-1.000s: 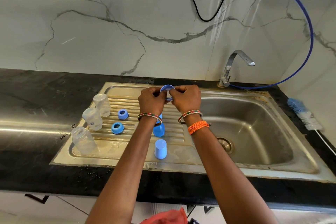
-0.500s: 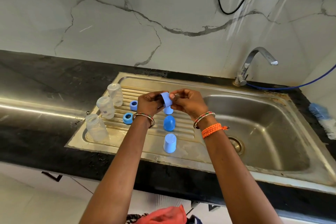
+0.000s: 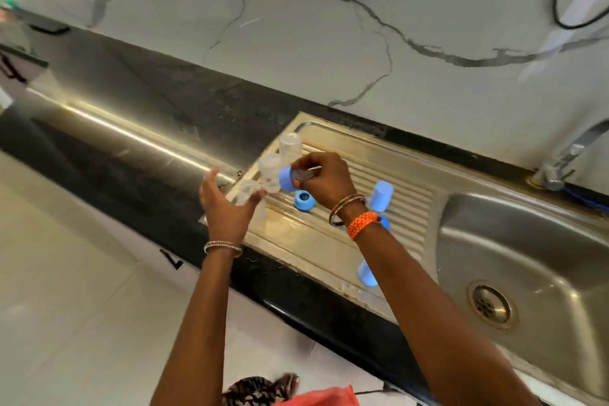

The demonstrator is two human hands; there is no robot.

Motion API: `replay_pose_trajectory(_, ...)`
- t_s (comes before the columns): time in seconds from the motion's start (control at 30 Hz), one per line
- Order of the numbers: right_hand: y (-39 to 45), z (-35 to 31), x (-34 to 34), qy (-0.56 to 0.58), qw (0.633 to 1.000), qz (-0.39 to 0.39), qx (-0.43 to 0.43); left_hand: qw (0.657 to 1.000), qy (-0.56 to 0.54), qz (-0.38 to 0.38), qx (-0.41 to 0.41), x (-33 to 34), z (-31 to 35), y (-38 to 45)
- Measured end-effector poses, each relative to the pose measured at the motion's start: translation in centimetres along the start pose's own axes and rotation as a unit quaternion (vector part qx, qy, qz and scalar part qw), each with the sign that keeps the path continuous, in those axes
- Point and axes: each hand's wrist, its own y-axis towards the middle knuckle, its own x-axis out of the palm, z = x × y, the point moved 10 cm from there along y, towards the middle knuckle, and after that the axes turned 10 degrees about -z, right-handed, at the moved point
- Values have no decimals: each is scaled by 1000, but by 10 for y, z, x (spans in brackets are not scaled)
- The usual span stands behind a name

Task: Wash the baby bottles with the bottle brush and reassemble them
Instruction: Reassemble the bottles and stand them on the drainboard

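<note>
The black tabletop (image 3: 138, 128) ran along your marble wall (image 3: 296, 26), and the steel sink (image 3: 412, 208) was set into it, its ribbed drainboard on your left and the basin with its drain (image 3: 491, 306) on your right, the tap (image 3: 566, 155) behind. Three clear bottles stood at the drainboard's left end: the far bottle (image 3: 290, 142), the middle bottle (image 3: 270, 171), and the near bottle (image 3: 245, 196), which was blurred. Your left hand (image 3: 227, 204) was spread open, fingers straight, right at the near bottle; I could not tell whether it touched. Your right hand (image 3: 324, 180) pinched a blue collar (image 3: 286, 179) with its clear teat above the drainboard. A second collar (image 3: 304, 200) lay just below it. Two blue caps stood to the right, one (image 3: 381, 195) behind your wrist, one (image 3: 367, 273) nearer the front edge.
</note>
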Motion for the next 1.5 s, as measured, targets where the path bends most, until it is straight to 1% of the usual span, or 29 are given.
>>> replay_pose_trajectory(0.03, 8, -6, 11, -24, 1000, -13, -10, 998, 29, -35, -40, 6, -20, -1)
replay_pose_trajectory(0.1, 24, -16, 35, -73, 996, -48, -22, 990, 93, -77, -73, 16, -47, 2)
replay_pose_trajectory(0.17, 34, -22, 52, -111, 990, -75, -36, 983, 139, -100, -69, 26, -53, 8)
replay_pose_trajectory(0.23, 41, -26, 65, -145, 983, -100, -44, 982, 146, -103, -57, 34, -48, 14)
replay_pose_trajectory(0.27, 42, -28, 70, -160, 979, -112, -50, 986, 128, -99, -43, 35, -40, 14)
replay_pose_trajectory(0.33, 44, -33, 74, -176, 973, -132, -64, 992, 57, -110, -15, 37, -23, 12)
replay_pose_trajectory(0.4, 43, -41, 63, -194, 969, -134, -76, 992, 24, -124, 16, 37, -6, 12)
replay_pose_trajectory(0.5, 36, -52, 30, -239, 961, -121, -73, 984, 52, -149, 78, 43, 20, 17)
replay_pose_trajectory(0.57, 33, -53, 2, -257, 960, -104, -48, 978, 70, -158, 113, 51, 43, 16)
replay_pose_trajectory(0.67, 27, -46, -38, -298, 950, -88, 7, 967, 98, -148, 185, 65, 86, 9)
replay_pose_trajectory(0.73, 18, -44, -63, -314, 947, -63, 37, 959, 113, -144, 216, 75, 108, 4)
replay_pose_trajectory(0.8, 8, -42, -83, -310, 948, -38, 53, 953, 122, -144, 239, 84, 122, 0)
replay_pose_trajectory(0.83, 1, -40, -92, -315, 946, -39, 63, 949, 123, -147, 249, 90, 130, -3)
replay_pose_trajectory(0.9, -11, -33, -97, -289, 951, -85, 71, 948, 120, -151, 254, 98, 141, -8)
replay_pose_trajectory(0.93, -17, -33, -96, -258, 957, -114, 62, 947, 119, -154, 256, 99, 145, -10)
replay_pose_trajectory(0.97, -26, -35, -103, -230, 965, -121, 44, 943, 117, -161, 266, 105, 155, -15)
replay_pose_trajectory(1.0, -30, -39, -108, -211, 970, -119, 21, 942, 117, -162, 270, 107, 159, -18)
replay_pose_trajectory(1.07, -34, -43, -128, -223, 973, -64, 0, 942, 102, -159, 278, 108, 170, -23)
replay_pose_trajectory(1.1, -37, -41, -139, -233, 972, -34, 11, 940, 89, -157, 288, 109, 177, -27)
replay_pose_trajectory(1.13, -40, -38, -148, -217, 975, -17, 29, 938, 76, -157, 298, 109, 183, -30)
replay_pose_trajectory(1.17, -45, -34, -153, -164, 985, -22, 51, 936, 65, -158, 308, 110, 189, -33)
replay_pose_trajectory(1.23, -54, -28, -149, -57, 993, -70, 75, 934, 51, -160, 316, 111, 198, -35)
replay_pose_trajectory(1.27, -57, -31, -146, -46, 993, -87, 67, 933, 47, -162, 318, 111, 200, -36)
replay_pose_trajectory(1.3, -59, -36, -147, -54, 993, -88, 52, 932, 45, -164, 321, 111, 202, -38)
replay_pose_trajectory(1.37, -60, -46, -156, -63, 996, -64, 14, 930, 41, -164, 327, 112, 204, -41)
replay_pose_trajectory(1.4, -61, -48, -160, -49, 997, -55, 10, 929, 39, -161, 329, 111, 204, -42)
replay_pose_trajectory(1.47, -65, -48, -163, -28, 998, -34, 43, 927, 38, -156, 339, 111, 208, -44)
replay_pose_trajectory(1.5, -67, -44, -165, -54, 995, -15, 78, 925, 39, -153, 346, 111, 209, -46)
